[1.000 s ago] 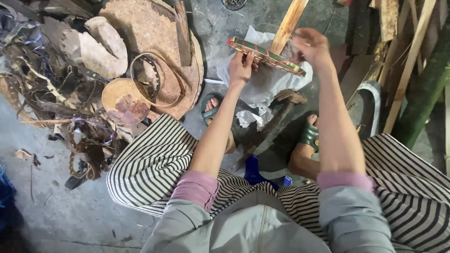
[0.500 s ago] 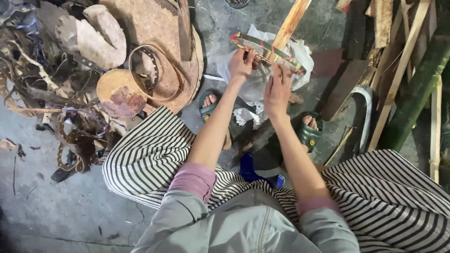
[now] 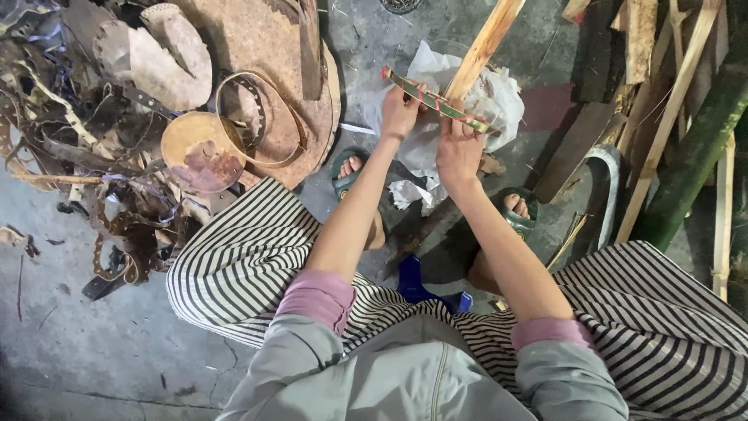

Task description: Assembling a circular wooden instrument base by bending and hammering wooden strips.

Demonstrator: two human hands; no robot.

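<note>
A thin flat strip [image 3: 436, 103], green with red and yellow markings, lies crosswise against a pale wooden stick [image 3: 483, 51] that leans away from me. My left hand [image 3: 399, 113] grips the strip near its left, red-tipped end. My right hand [image 3: 458, 152] holds it from below, just right of the stick. Behind both hands lies a crumpled white plastic sheet [image 3: 499, 97]. I sit in a black-and-white striped skirt [image 3: 234, 265] with green sandals [image 3: 347, 175] on my feet.
A heap of rusty metal discs, hoops and straps [image 3: 195, 117] fills the floor at left. Wooden slats and a green pole [image 3: 693, 148] lean at right, with a curved white piece [image 3: 609, 187] beside them. A blue stool [image 3: 413, 282] shows under me.
My right hand has come in from the strip's right end to just right of the stick. The strip and left hand stay at the stick.
</note>
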